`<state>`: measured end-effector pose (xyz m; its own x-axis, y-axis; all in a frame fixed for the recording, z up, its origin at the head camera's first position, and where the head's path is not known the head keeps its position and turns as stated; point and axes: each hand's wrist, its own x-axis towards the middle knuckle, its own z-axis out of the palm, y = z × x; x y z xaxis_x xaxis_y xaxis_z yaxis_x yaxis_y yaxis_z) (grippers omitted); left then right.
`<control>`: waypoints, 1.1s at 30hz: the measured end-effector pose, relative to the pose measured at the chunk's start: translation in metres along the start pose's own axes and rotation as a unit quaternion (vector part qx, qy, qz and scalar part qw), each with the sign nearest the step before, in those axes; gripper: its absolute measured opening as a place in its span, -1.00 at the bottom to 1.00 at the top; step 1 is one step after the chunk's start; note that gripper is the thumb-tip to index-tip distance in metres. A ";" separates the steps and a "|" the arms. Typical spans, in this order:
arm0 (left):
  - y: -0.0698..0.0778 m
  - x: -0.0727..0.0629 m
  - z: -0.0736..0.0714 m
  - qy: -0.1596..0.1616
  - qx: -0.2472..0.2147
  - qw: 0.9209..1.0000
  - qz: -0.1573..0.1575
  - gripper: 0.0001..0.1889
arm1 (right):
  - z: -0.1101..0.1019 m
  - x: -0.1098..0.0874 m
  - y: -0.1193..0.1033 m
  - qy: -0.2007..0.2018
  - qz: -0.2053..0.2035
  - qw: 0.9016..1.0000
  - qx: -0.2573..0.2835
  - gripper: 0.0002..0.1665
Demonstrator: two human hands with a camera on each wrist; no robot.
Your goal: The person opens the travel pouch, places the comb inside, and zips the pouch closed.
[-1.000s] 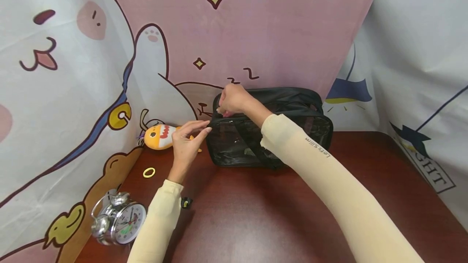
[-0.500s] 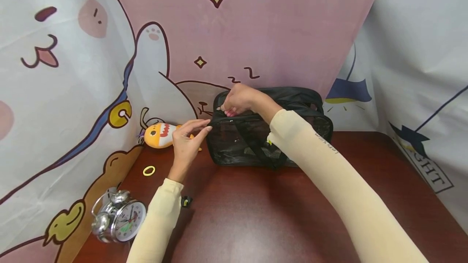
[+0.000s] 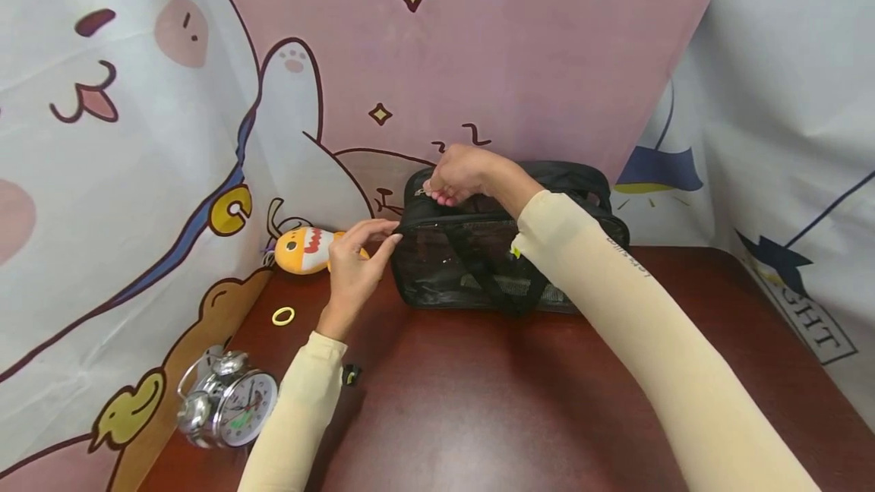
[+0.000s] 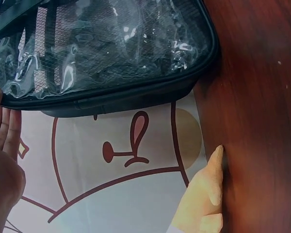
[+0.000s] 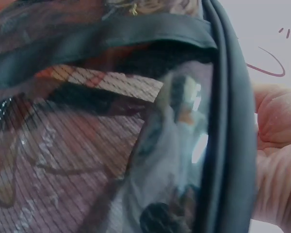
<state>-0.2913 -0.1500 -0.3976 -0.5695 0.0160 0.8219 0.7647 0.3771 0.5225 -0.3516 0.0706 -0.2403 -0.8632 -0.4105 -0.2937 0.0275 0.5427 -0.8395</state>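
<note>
A black bag point(image 3: 437, 272) with clear plastic sides and black straps stands against the back wall. In the head view my left hand point(image 3: 357, 260) pinches its upper left corner between thumb and fingers. My right hand point(image 3: 463, 173) is over the left part of the bag's top, fingers curled at a small metal zipper pull point(image 3: 420, 192). The left wrist view shows the clear side of the bag point(image 4: 116, 53), with the left hand point(image 4: 5, 145) at its edge. Close up in the right wrist view, the bag's dark piping point(image 5: 228, 126) partly hides the right hand point(image 5: 276, 145).
An orange and white shark toy point(image 3: 304, 250) lies left of the bag. Nearer along the left side are a yellow ring point(image 3: 283, 316), a silver twin-bell alarm clock point(image 3: 232, 405) and a small black item point(image 3: 351, 374). Printed cloth walls enclose the brown table point(image 3: 465, 393).
My right hand has moved a little to the right along the bag's top with the zipper pull. My left hand keeps its pinch on the corner. The head view has shifted slightly.
</note>
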 end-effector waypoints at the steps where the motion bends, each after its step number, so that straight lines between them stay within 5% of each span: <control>1: 0.000 0.001 0.000 0.000 0.004 1.000 0.000 -0.81 | -0.002 -0.001 -0.001 0.000 -0.001 1.000 -0.003 -0.82; 33: -0.006 0.004 0.004 0.003 -0.012 1.000 0.003 -0.80 | -0.098 -0.073 0.035 0.023 -0.008 0.998 -0.065 -0.66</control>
<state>-0.2994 -0.1485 -0.3981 -0.5632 0.0121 0.8263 0.7747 0.3556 0.5228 -0.3368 0.1915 -0.2029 -0.8853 -0.3879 -0.2565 -0.0498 0.6274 -0.7771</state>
